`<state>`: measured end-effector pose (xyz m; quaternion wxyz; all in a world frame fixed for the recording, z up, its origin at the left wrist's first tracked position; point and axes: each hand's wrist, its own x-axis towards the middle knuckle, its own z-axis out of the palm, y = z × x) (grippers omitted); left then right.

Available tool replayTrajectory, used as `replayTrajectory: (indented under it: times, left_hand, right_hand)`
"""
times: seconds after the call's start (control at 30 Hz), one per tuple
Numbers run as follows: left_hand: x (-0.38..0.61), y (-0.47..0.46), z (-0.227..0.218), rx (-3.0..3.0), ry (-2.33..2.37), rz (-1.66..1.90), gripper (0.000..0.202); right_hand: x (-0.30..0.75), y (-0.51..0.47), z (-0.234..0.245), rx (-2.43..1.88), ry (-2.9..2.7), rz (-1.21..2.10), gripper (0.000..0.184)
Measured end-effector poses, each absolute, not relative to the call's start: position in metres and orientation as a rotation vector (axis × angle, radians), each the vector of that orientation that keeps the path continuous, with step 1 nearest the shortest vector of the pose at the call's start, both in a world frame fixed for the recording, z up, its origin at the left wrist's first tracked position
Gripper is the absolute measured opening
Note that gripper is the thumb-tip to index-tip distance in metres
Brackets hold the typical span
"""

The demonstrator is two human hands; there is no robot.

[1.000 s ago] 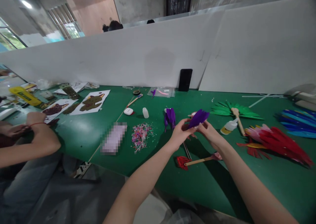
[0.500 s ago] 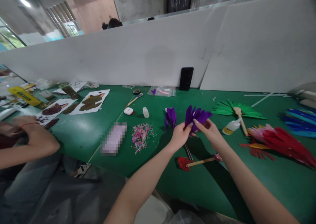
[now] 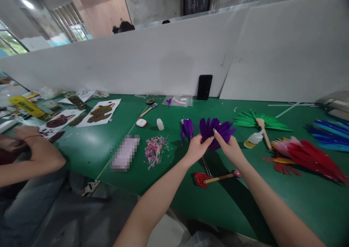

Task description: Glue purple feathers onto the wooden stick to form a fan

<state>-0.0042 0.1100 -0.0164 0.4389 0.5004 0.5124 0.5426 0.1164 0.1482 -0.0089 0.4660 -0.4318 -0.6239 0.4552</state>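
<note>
Between my two hands is a fan of purple feathers [image 3: 216,130], raised above the green table [image 3: 174,196]. My left hand [image 3: 197,147] pinches its lower left side. On the right side my right hand [image 3: 229,145] grips it, thumb laid over the front. Whatever joins the feathers at the base is hidden by my fingers. Beside my left hand lies a smaller bunch of purple feathers [image 3: 188,128]. Below my hands are metal tweezers [image 3: 206,166] and a wooden stick [image 3: 219,178] with a red tassel [image 3: 201,179].
A glue bottle [image 3: 253,140], a green feather fan [image 3: 275,121], red feathers [image 3: 313,154] and blue feathers [image 3: 332,132] lie to the right. Confetti-like bits [image 3: 155,150] and a small white bottle [image 3: 160,124] lie left. A black phone [image 3: 204,87] leans on the partition. Another person's arm [image 3: 40,154] rests far left.
The purple feather fan has turned in my hands and shows a fuller, wider face. My right thumb lies further across its front. Both hands have shifted slightly.
</note>
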Motion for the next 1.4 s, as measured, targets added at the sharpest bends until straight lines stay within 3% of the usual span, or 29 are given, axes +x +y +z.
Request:
replayTrajectory:
  times: [0.33, 0.63, 0.97, 1.4]
  left_hand:
    - [-0.011, 0.117, -0.021, 1.107, 1.347, 1.472, 0.036]
    - [-0.017, 0.121, -0.026, 0.932, 1.350, 1.579, 0.040]
    - [-0.016, 0.121, -0.016, 0.706, 1.260, 1.666, 0.038]
    - [-0.017, 0.121, -0.010, 0.714, 1.166, 1.755, 0.037]
  right_hand:
    - [0.116, 0.142, -0.008, -1.045, -1.577, 0.987, 0.029]
    - [0.108, 0.133, -0.006, -1.038, -1.616, 0.940, 0.039]
    - [0.101, 0.129, -0.006, -0.797, -1.644, 0.912, 0.030]
    - [0.098, 0.122, -0.011, -0.891, -1.655, 0.917, 0.029]
